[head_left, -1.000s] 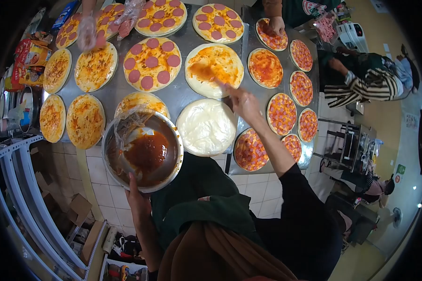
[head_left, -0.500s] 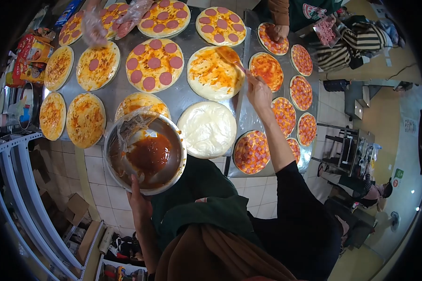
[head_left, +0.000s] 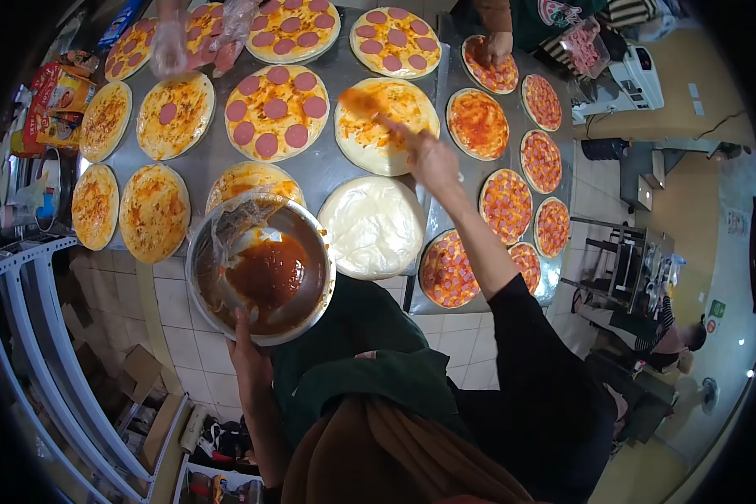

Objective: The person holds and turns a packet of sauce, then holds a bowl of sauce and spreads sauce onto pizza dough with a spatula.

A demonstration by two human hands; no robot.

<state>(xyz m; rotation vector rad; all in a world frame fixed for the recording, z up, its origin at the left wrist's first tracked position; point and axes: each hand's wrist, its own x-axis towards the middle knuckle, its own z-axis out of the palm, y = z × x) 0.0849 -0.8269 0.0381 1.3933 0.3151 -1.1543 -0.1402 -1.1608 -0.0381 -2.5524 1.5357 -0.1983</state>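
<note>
My left hand (head_left: 250,361) grips the near rim of a metal bowl (head_left: 314,323), thumb over the edge. Red-orange sauce (head_left: 266,270) pools inside, and clear plastic film clings to the bowl's far wall. With my right hand (head_left: 433,161) closed round its handle, I hold a sauce-coated spoon (head_left: 361,104) against a pizza base (head_left: 376,155) partly streaked with sauce. Motion blurs the spoon's head. Nearer me lies a plain pale dough base (head_left: 371,228) with no sauce. Behind the bowl a sauced base (head_left: 256,182) is partly hidden.
Pizzas with round sausage slices (head_left: 275,109) cover the metal table's far left; smaller diced-topping pizzas (head_left: 506,206) fill the right. A co-worker's gloved hand (head_left: 170,57) is at the far left, another person's hand (head_left: 497,47) at the far right. A metal shelf (head_left: 55,344) stands left.
The spoon has swept leftward across the base with my right hand, and the sauce streaks have spread. My left hand and the bowl have hardly moved. The co-worker's gloved hand has shifted slightly.
</note>
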